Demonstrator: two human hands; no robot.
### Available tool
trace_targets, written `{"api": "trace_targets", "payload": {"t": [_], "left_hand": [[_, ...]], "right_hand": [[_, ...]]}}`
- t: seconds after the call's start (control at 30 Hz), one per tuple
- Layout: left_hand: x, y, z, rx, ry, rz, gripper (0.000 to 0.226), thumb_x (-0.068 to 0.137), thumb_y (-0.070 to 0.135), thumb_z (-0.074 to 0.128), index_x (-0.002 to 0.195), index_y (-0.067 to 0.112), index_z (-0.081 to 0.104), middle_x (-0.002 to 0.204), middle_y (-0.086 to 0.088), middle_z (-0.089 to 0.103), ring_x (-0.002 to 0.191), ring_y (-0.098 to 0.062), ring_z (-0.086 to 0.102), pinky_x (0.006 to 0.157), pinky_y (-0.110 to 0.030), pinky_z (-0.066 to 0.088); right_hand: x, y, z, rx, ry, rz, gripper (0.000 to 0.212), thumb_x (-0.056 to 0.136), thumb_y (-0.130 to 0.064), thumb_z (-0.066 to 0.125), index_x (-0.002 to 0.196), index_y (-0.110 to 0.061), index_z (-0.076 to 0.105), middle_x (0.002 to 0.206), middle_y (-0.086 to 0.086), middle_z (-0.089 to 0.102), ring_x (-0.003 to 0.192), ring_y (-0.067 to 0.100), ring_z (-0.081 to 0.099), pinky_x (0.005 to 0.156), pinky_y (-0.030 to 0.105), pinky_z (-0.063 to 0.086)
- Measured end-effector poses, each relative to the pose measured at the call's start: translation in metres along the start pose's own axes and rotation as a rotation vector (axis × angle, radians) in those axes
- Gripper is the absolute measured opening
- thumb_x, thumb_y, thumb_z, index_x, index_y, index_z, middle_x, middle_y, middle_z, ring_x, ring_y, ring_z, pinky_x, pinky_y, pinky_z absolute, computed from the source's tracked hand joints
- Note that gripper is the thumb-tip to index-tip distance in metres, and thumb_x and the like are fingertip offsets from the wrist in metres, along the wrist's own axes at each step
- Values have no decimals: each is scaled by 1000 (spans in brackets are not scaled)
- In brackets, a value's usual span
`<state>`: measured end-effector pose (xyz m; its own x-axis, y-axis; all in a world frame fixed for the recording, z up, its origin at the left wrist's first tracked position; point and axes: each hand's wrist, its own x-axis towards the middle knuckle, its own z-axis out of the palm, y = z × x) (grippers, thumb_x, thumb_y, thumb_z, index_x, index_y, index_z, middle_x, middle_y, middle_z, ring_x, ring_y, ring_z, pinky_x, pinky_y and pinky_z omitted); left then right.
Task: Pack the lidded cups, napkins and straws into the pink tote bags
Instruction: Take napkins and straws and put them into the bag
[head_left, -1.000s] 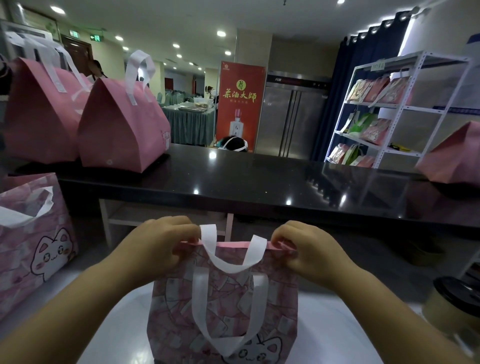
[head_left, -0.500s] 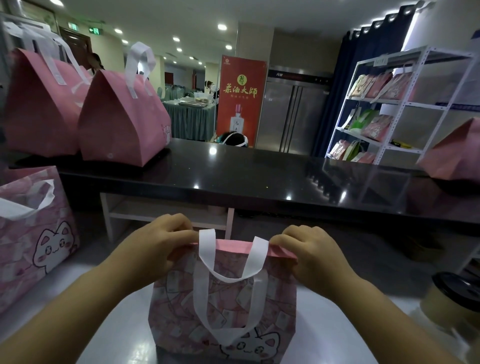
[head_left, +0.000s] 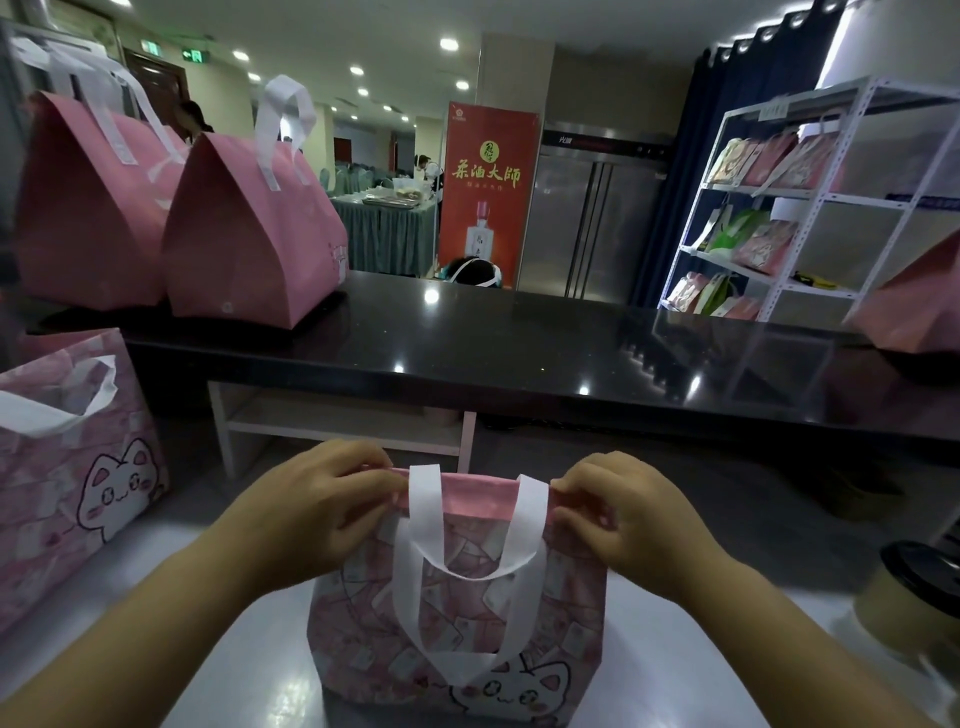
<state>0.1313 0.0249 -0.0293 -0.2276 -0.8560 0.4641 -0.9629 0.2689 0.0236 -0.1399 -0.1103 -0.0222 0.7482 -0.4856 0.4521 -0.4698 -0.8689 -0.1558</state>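
Note:
A pink tote bag (head_left: 457, 623) with a cat print and white handles stands upright on the white table in front of me. My left hand (head_left: 317, 512) pinches the left end of its top edge. My right hand (head_left: 621, 514) pinches the right end of that edge. The bag's mouth is pressed together between them, so its contents are hidden. A tan cup with a black lid (head_left: 906, 592) stands at the right edge of the table, apart from both hands. No napkins or straws are in view.
Another cat-print tote bag (head_left: 67, 467) stands at the left. Two folded pink bags (head_left: 249, 228) sit on the black counter (head_left: 519, 353) behind, and one more pink bag (head_left: 914, 301) at its right end. A white shelf rack (head_left: 779, 208) holds packaged goods.
Both hands have kept their pinch on the bag's top edge, and the view has tilted down a little. The bag's pink inner rim shows more between the hands.

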Motion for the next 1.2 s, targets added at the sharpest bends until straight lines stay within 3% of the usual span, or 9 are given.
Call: {"api": "trace_targets", "payload": {"t": [0.2, 0.3, 0.47, 0.53, 0.63, 0.83, 0.97, 1.2], "left_hand": [[15, -1, 9, -86, 31, -146, 27, 80, 34, 64, 107, 31, 59, 101, 12, 56, 85, -8, 50, 70, -18, 45], [26, -3, 15, -56, 22, -178, 32, 82, 39, 60, 112, 32, 55, 98, 13, 57, 84, -6, 48, 72, -21, 46], [45, -2, 27, -61, -26, -247, 38, 74, 50, 65, 105, 28, 59, 97, 11, 62, 86, -11, 51, 75, -33, 50], [50, -4, 31, -74, -36, -261, 40, 73, 53, 66, 106, 31, 61, 100, 11, 63, 88, -12, 52, 76, -34, 51], [53, -5, 34, -72, -51, -269, 39, 69, 60, 64, 95, 30, 63, 92, 11, 62, 81, -11, 52, 71, -34, 52], [46, -4, 32, -176, -24, -285, 20, 73, 39, 72, 89, 27, 67, 83, 15, 59, 74, -6, 51, 70, -23, 47], [40, -5, 23, -217, -8, -271, 19, 74, 33, 72, 89, 23, 69, 87, 9, 66, 75, -7, 55, 71, -24, 48], [31, -7, 12, -168, 12, -303, 21, 77, 20, 72, 96, 13, 70, 87, 0, 65, 78, -17, 58, 69, -25, 49]], "right_hand": [[19, -4, 4, -89, -128, 70, 15, 86, -31, 59, 100, -30, 63, 97, -14, 60, 89, 9, 53, 81, 31, 47], [30, -9, 7, -47, -160, 134, 9, 82, -36, 61, 86, -29, 60, 85, -12, 58, 78, 9, 54, 74, 28, 49], [47, -20, 16, -71, -172, 178, 25, 76, -50, 66, 76, -31, 50, 78, -12, 52, 71, 11, 50, 59, 27, 41], [52, -23, 21, -110, -158, 190, 20, 78, -42, 65, 79, -30, 49, 79, -11, 49, 73, 15, 49, 57, 27, 35], [55, -26, 26, -117, -152, 215, 15, 78, -32, 64, 86, -25, 53, 85, -7, 52, 77, 17, 51, 62, 28, 37], [48, -21, 19, 53, -193, 230, 30, 76, -33, 73, 99, -25, 56, 93, -9, 54, 84, 12, 52, 71, 28, 48], [36, -10, 10, -128, -218, 240, 22, 86, -42, 57, 99, -25, 62, 96, -7, 60, 88, 14, 55, 79, 34, 49], [18, 1, 1, 136, -193, 343, 10, 86, -21, 64, 89, -28, 71, 83, -16, 65, 80, 4, 61, 74, 30, 56]]}}
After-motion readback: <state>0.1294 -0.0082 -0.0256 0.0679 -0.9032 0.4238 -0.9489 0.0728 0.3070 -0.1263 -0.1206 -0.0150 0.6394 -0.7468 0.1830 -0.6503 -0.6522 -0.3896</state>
